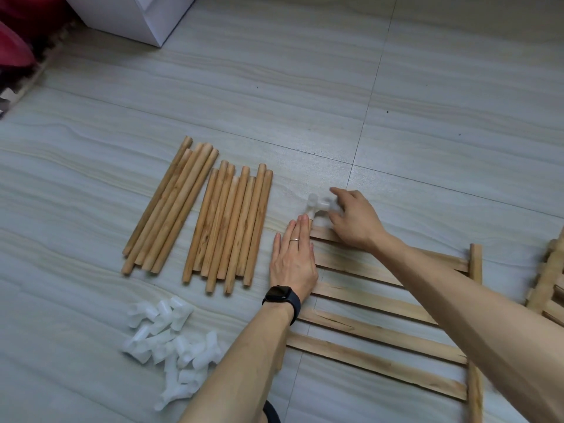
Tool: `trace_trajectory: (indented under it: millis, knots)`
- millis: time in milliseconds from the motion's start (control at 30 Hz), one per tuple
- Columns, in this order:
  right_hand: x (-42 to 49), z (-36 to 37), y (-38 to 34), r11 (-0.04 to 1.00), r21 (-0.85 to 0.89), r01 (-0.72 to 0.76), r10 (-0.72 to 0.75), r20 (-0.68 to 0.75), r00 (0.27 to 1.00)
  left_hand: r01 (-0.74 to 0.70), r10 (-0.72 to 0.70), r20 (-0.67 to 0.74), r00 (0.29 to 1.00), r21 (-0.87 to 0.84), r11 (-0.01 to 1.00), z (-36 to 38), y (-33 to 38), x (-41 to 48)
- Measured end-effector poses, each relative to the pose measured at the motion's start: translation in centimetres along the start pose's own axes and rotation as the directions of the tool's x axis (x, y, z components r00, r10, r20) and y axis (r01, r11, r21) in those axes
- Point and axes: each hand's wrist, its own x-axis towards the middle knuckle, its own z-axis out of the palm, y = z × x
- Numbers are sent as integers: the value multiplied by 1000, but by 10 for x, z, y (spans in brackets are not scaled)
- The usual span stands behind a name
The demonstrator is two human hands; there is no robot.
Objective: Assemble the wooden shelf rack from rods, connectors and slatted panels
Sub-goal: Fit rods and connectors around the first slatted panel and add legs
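Right hand [351, 221] seemingly grips blurred connector [316, 207] | left hand [294, 257] flat on slatted panel [366, 331] | panel corner hidden

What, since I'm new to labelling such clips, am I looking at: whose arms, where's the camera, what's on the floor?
No machine here: a person works with bare hands, filmed by one wide-angle camera on their head, looking down. On the tiled floor lie two bundles of wooden rods, a heap of loose connectors and a slatted panel. Part of a second panel shows at the right edge. The left hand rests flat, fingers straight, over the slatted panel's left end. The right hand grips a white connector at the panel's far corner. It is blurred, so whether it is seated is unclear.
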Motion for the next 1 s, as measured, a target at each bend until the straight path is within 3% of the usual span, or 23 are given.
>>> trace_trajectory:
  millis: [100,200,333,467,633,767,867,933,1000]
  knots:
    - [-32,1,6,991,-117,61,-65,-33,997,-49,49,2,999,-69,996,-24,0,-2]
    - [-79,12,13,947,-239,215,-212,41,976,-11,-4,-98,995,-148,989,-64,-16,-18]
    - [-133,46,18,897,-346,275,-224,181,958,174,-169,-185,968,9,985,-114,-74,-55]
    - [-158,85,23,888,-403,221,-136,228,964,416,-416,-65,907,298,859,-138,-126,-101]
    - [-167,105,40,861,-467,203,-80,269,960,382,-492,187,850,424,821,-139,-147,-122]
    - [-166,101,37,856,-470,216,-82,288,954,356,-448,142,883,420,835,-150,-137,-114]
    - [-167,86,27,904,-373,208,-101,286,953,390,-411,113,904,172,905,-164,-117,-100]
    - [-166,71,16,974,-134,183,-156,191,969,383,-369,133,920,-108,917,-167,-92,-85]
    - [-162,50,4,973,213,93,-116,98,988,356,-301,217,929,-299,885,-160,-56,-66]
